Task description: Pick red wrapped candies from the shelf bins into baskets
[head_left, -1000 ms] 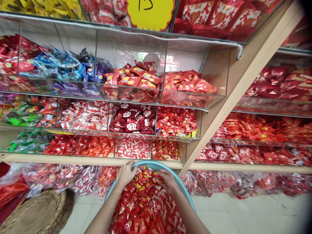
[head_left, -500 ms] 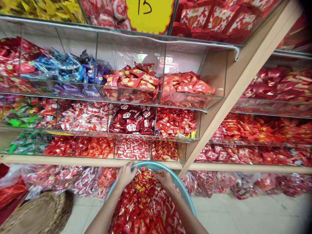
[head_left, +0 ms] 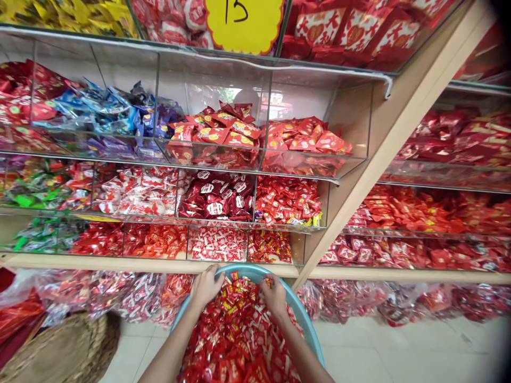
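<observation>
Candies in red wrappers (head_left: 235, 340) fill a teal basin (head_left: 309, 327) that sits low in the view, between the person's forearms and close against the body. Its round mouth faces up. The far rim lies just below the wooden front edge of the lowest shelf (head_left: 99, 261), so the heap is directly under both hands and the glass bins rise ahead and above.

The left hand (head_left: 205, 287) is at the far rim, a little left of the middle. Its fingers are bent and closed over the rim, with the palm resting on the topmost sweets. The right hand (head_left: 274, 295) is just inside the rim on the far right, with knuckles up and fingers curled down into the wrappers. Whether it pinches any of them cannot be told, since the fingertips are buried. The two hands are near each other but apart, a strip of candies between them, and both are equally close to the heap.

Just past the rim stands a bin of red-and-white sweets (head_left: 217, 243). A woven basket (head_left: 59, 351) lies on the floor to the left, and a yellow tag marked 13 (head_left: 243, 24) hangs at the top
</observation>
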Demonstrator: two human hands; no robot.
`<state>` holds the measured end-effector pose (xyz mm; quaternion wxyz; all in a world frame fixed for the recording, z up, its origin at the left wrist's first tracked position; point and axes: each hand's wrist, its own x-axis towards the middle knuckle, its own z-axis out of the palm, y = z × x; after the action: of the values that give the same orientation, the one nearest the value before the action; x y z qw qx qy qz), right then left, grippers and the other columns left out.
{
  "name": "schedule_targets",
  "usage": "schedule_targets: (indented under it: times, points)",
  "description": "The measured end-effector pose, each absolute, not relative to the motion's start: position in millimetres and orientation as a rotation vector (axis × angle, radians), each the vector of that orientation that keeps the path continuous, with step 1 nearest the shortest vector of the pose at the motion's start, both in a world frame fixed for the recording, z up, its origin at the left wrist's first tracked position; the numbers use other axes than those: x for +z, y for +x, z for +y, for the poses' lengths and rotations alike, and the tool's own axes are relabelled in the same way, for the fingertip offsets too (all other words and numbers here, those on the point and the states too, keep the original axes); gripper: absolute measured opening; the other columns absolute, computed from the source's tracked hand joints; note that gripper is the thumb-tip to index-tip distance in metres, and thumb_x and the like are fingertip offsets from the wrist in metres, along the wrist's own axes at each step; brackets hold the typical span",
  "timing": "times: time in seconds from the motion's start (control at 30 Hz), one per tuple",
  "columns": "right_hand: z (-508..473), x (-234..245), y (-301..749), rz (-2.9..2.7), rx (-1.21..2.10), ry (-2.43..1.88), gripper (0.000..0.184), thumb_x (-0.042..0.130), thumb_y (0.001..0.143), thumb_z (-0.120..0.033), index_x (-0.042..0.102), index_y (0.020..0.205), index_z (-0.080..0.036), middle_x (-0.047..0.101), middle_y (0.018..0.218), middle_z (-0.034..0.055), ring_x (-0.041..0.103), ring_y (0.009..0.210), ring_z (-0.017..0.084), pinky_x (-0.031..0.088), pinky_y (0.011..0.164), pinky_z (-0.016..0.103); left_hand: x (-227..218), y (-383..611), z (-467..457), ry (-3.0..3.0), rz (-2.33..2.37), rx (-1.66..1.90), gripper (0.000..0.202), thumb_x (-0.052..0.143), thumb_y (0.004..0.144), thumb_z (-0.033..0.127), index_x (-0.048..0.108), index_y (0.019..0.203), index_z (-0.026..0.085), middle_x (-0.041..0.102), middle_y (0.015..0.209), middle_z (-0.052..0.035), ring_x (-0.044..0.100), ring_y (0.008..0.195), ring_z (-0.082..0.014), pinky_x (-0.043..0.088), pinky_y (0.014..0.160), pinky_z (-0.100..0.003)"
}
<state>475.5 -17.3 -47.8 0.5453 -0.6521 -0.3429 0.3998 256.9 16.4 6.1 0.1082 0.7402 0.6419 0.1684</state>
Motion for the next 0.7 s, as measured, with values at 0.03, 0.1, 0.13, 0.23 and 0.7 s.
schedule_targets:
  times: [0.03,0.1,0.13,0.23,0.7]
  points:
    - [-17.5,-47.7,475.9,-0.797,0.955,-1.528,0.047,0.063,0.060,-0.041,0.056,0.099,-0.016,0.060,0.063,-0.0004,0.054,0.048,0.014,0.046,0.043,0.025,5.5,257.0,16.5,2.180,1.890,0.499,0.034,0.034,0.086,0.045,0.056,0.101,0.024,0.067,0.096,-0.0025,0.063,0.078,-0.0162,0.039,0.065,-0.024]
    - [-18.2,-45.5,475.8,-0.753,0.982,-1.480,0.047,0.063,0.061,-0.041,0.055,0.100,-0.017,0.061,0.065,0.0000,0.057,0.053,0.015,0.048,0.045,0.025,4.2,256.9,16.9,2.182,1.892,0.502,0.035,0.034,0.086,0.045,0.056,0.102,0.024,0.067,0.096,-0.0025,0.063,0.079,-0.0159,0.039,0.065,-0.024]
    - [-18.8,-43.2,475.3,-0.728,1.004,-1.451,0.047,0.063,0.061,-0.041,0.054,0.101,-0.017,0.061,0.067,0.0003,0.059,0.056,0.016,0.049,0.046,0.025,3.6,256.8,17.2,2.184,1.893,0.501,0.034,0.033,0.086,0.045,0.056,0.102,0.024,0.067,0.096,-0.0023,0.063,0.079,-0.0159,0.039,0.065,-0.024]
    - [-21.8,-32.6,472.0,-0.674,1.075,-1.353,0.052,0.065,0.060,-0.042,0.050,0.104,-0.019,0.061,0.077,0.0017,0.062,0.067,0.018,0.051,0.048,0.025,2.4,256.6,17.6,2.190,1.901,0.494,0.034,0.033,0.086,0.045,0.055,0.102,0.024,0.067,0.094,-0.0018,0.063,0.078,-0.0164,0.039,0.065,-0.024]
    - [-32.3,-14.0,460.5,-0.621,1.425,-1.358,0.051,0.069,0.057,-0.036,0.048,0.100,-0.020,0.058,0.071,-0.0021,0.058,0.058,0.015,0.053,0.047,0.030,7.8,257.6,15.9,2.185,1.898,0.467,0.035,0.032,0.086,0.045,0.055,0.102,0.024,0.067,0.094,-0.0029,0.063,0.078,-0.0170,0.039,0.065,-0.025]
